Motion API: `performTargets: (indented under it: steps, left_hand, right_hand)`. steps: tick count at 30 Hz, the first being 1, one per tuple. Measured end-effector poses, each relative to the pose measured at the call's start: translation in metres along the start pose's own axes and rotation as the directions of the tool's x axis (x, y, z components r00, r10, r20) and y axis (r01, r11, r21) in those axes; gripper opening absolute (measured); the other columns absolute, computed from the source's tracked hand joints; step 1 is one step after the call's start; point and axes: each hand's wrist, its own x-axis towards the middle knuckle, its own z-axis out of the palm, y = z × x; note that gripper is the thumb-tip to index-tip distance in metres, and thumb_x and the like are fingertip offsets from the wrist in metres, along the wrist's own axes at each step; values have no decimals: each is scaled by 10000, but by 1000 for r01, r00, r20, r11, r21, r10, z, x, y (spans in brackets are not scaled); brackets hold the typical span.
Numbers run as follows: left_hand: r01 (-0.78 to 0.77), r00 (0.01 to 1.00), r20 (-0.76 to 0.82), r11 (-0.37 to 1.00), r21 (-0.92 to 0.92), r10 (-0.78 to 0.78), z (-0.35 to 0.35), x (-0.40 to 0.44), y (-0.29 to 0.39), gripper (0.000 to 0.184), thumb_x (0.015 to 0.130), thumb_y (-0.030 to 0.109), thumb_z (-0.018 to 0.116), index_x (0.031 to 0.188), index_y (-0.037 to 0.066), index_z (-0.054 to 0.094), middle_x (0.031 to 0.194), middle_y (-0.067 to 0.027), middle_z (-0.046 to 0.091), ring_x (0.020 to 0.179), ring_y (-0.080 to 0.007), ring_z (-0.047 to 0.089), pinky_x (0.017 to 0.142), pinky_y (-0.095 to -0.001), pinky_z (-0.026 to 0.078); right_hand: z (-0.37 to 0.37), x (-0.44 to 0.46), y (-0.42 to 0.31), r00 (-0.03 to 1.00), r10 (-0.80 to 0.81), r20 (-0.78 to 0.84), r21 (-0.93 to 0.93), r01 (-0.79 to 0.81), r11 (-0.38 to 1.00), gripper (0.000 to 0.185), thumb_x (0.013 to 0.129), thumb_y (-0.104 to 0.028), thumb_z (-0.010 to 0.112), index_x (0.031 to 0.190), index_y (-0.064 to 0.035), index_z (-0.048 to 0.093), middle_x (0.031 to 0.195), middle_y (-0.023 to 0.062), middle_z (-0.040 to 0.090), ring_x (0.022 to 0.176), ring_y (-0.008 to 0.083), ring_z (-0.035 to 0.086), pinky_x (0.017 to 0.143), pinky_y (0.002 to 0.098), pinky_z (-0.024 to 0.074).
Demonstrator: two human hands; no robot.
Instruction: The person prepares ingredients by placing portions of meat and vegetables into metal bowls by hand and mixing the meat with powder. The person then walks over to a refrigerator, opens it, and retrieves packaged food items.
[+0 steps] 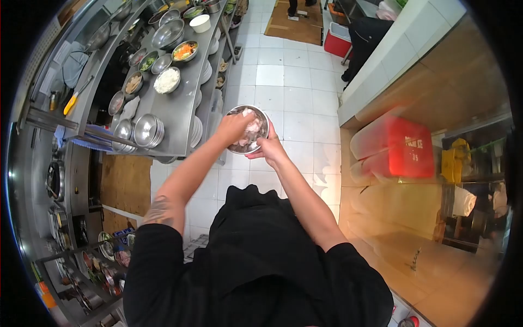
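Observation:
A round metal bowl (239, 148) with pale pink pieces of what looks like raw meat (254, 126) is held over the tiled floor, right of the steel counter. My right hand (271, 148) grips the bowl's lower right rim, thumb on the inner side and fingers beneath. My left hand (233, 128) reaches over the left rim, its fingertips among the pieces; whether they close on any is too small to tell. Both forearms are bare below black sleeves.
The steel counter (182, 103) on the left carries bowls of white shreds (166, 80) and orange-topped vegetables (184, 51), plus stacked empty bowls (149, 131). Plates line a lower shelf. A red container (408, 147) stands right. Another person's dark-clothed leg (359, 52) shows at upper right.

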Motion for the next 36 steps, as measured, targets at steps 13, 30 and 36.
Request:
performTargets:
  steps: [13, 30, 36]
  left_hand:
    - [-278, 957, 24, 938, -208, 289, -28, 16, -59, 767, 681, 132, 754, 1388, 213, 467, 1318, -201, 492, 1097, -400, 604, 880, -494, 530]
    - [-190, 961, -275, 799, -571, 32, -9, 57, -187, 539, 673, 86, 780, 1171, 140, 582, 1079, -169, 616, 1081, -363, 598, 903, -422, 501]
    - [206, 950, -222, 975, -83, -219, -27, 101, -183, 424, 724, 90, 706, 1129, 141, 592, 1076, -179, 611, 1132, -303, 597, 834, -468, 516]
  right_hand:
    - [24, 70, -14, 991, 22, -134, -21, -25, 999, 866, 840, 96, 427, 1547, -309, 131, 1323, 196, 519, 833, 352, 710, 525, 423, 642]
    - [110, 174, -20, 997, -40, -63, -142, 30, 989, 913, 828, 114, 432, 1555, -345, 125, 1431, 207, 423, 835, 392, 701, 519, 414, 644]
    - [106, 225, -31, 995, 2, -98, -50, -7, 999, 913, 788, 137, 377, 1541, -319, 136, 1409, 204, 433, 818, 396, 700, 541, 422, 648]
